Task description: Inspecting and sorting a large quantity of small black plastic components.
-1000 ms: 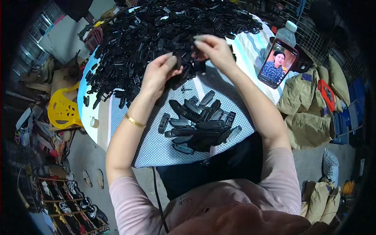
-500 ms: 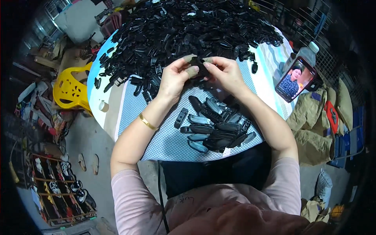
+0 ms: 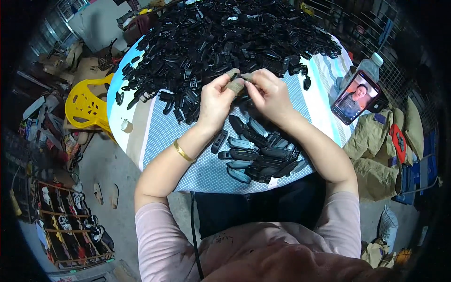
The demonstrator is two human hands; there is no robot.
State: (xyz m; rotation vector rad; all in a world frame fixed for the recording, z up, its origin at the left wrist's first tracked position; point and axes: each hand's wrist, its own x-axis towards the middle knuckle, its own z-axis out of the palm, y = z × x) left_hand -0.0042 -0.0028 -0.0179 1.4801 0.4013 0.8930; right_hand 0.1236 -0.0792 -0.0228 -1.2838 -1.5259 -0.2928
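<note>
My left hand (image 3: 216, 103) and my right hand (image 3: 271, 94) meet above the near edge of a big heap of black plastic parts (image 3: 221, 42). Between the fingertips of both hands is a small black plastic part (image 3: 241, 77), mostly covered by them. Tan finger covers wrap some fingertips, and the left wrist wears a gold bangle. Closer to me, below the hands, lies a smaller pile of elongated black and grey-blue plastic pieces (image 3: 263, 157). One loose black piece (image 3: 219, 141) rests at its left side, by my left forearm.
A phone (image 3: 355, 97) showing a person leans upright at the table's right, before a clear plastic bottle (image 3: 369, 68). A small white roll (image 3: 126, 126) sits near the left edge. Beyond are a yellow chair (image 3: 89, 103), brown sacks (image 3: 373, 174) and a shoe rack (image 3: 70, 225).
Both hands have tilted and drawn closer together, the left shifting slightly right. The black part now shows less between the fingers. The phone's picture has changed.
</note>
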